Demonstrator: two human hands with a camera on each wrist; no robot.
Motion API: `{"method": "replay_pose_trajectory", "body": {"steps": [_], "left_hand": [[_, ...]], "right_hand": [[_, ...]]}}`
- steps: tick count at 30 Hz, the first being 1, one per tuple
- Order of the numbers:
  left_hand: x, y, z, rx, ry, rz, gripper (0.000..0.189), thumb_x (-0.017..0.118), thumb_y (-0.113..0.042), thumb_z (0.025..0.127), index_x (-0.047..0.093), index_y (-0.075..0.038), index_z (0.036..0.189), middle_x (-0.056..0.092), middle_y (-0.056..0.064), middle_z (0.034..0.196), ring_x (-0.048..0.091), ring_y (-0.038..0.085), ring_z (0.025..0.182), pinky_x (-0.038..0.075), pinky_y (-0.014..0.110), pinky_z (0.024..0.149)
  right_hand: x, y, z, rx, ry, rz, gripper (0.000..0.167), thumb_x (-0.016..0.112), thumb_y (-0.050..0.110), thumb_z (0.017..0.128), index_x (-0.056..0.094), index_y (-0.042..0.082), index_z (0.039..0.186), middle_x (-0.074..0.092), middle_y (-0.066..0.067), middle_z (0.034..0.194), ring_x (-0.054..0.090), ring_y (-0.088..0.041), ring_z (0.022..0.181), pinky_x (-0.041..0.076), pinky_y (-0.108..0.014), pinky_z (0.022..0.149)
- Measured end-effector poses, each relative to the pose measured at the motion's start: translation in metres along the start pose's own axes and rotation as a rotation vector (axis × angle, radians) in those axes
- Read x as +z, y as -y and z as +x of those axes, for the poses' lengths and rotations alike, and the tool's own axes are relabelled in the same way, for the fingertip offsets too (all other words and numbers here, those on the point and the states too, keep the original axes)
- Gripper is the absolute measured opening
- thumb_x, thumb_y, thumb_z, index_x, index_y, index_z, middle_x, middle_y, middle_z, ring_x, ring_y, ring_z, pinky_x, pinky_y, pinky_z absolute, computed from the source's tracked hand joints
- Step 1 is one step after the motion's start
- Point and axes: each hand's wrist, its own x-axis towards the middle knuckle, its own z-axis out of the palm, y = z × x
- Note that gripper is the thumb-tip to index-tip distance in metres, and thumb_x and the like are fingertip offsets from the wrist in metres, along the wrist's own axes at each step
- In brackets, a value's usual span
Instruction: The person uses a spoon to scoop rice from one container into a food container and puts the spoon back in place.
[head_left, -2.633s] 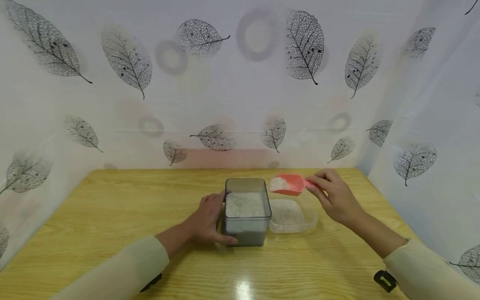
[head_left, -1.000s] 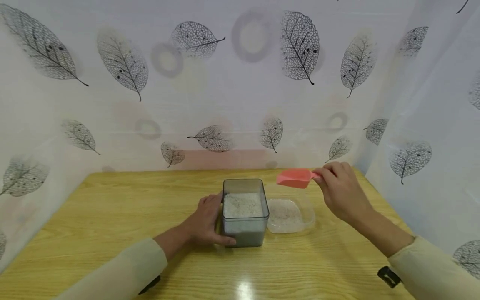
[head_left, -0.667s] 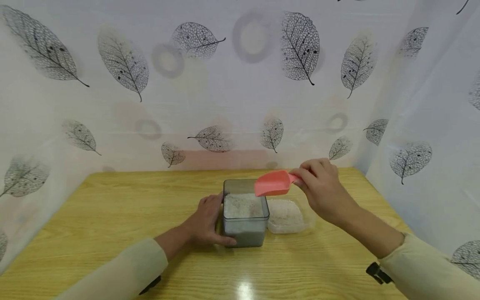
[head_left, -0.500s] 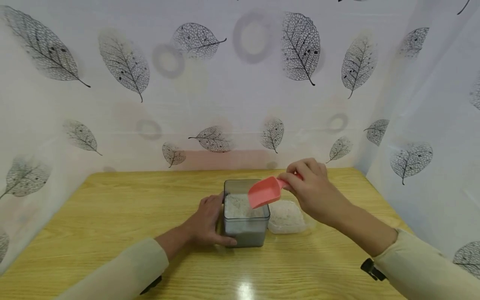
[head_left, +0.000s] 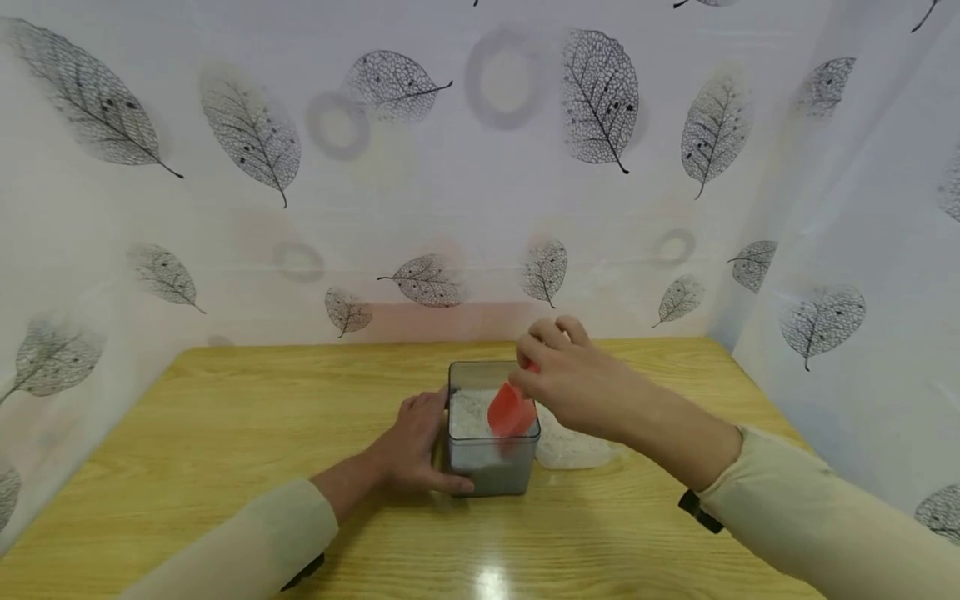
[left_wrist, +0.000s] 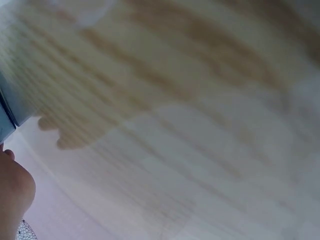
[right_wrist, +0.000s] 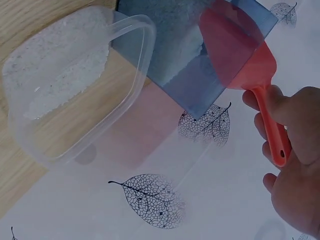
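In the head view, my left hand (head_left: 412,442) grips the left side of a tall, see-through grey bin (head_left: 491,477), thumb along its front and fingers behind. White, rice-like grains lie inside. A red scoop (head_left: 512,412) dips mouth-down within the bin's right half, its handle in my right hand (head_left: 581,383). From the right wrist, the scoop (right_wrist: 257,70) shows through the bin wall (right_wrist: 195,97), thumb and fingers wrapped about the handle. The left wrist view catches only part of my left hand (left_wrist: 15,192) and a bin corner (left_wrist: 6,117).
Touching distance from the bin's right side, a shallow clear plastic box (right_wrist: 142,60) holds more white grains; my right hand partly covers it in the head view. The wooden table (head_left: 300,392) meets a leaf-printed white curtain (head_left: 450,183) at the back and sides.
My right hand has carried the scoop, earlier seen with white grains in it, leftward from above the clear box and tipped it down into the bin. The left hand stays put.
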Motion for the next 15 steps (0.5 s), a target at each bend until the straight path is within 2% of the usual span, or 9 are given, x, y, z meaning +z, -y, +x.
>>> {"method": "replay_pose_trajectory", "body": {"steps": [4,6,11,15], "left_hand": [[0.001,0.001,0.001,-0.002,0.006,0.000,0.131,0.074,-0.076,0.066,0.013,-0.007,0.160,0.034,0.004,0.159,0.034,0.024,0.142,0.018,0.054,0.118],[0.001,0.000,0.001,-0.013,0.013,0.000,0.132,0.074,-0.076,0.066,0.013,-0.006,0.160,0.034,0.004,0.160,0.033,0.024,0.143,0.018,0.054,0.118],[-0.001,0.001,0.001,-0.025,0.024,0.010,0.132,0.074,-0.076,0.066,0.012,-0.006,0.160,0.034,0.005,0.159,0.033,0.025,0.142,0.017,0.053,0.119],[-0.001,0.001,0.001,-0.011,0.021,0.016,0.131,0.074,-0.075,0.067,0.012,-0.006,0.160,0.035,0.005,0.159,0.034,0.025,0.141,0.018,0.052,0.119]], "right_hand": [[0.006,0.005,0.004,0.003,0.067,0.057,0.008,0.068,0.026,0.093,0.070,0.020,0.098,0.050,0.002,0.097,0.036,-0.023,0.098,0.030,-0.040,0.090],[0.011,0.007,0.005,0.014,0.079,0.093,0.006,0.068,0.023,0.093,0.069,0.018,0.096,0.049,0.001,0.097,0.035,-0.023,0.097,0.032,-0.039,0.087],[0.024,0.013,0.004,0.050,0.053,0.171,0.009,0.068,0.016,0.094,0.063,0.015,0.086,0.053,-0.002,0.099,0.040,-0.022,0.095,0.038,-0.037,0.083],[0.033,0.015,0.001,0.077,0.013,0.240,0.011,0.063,0.019,0.097,0.063,0.015,0.087,0.055,-0.002,0.099,0.044,-0.022,0.097,0.040,-0.037,0.086]]}}
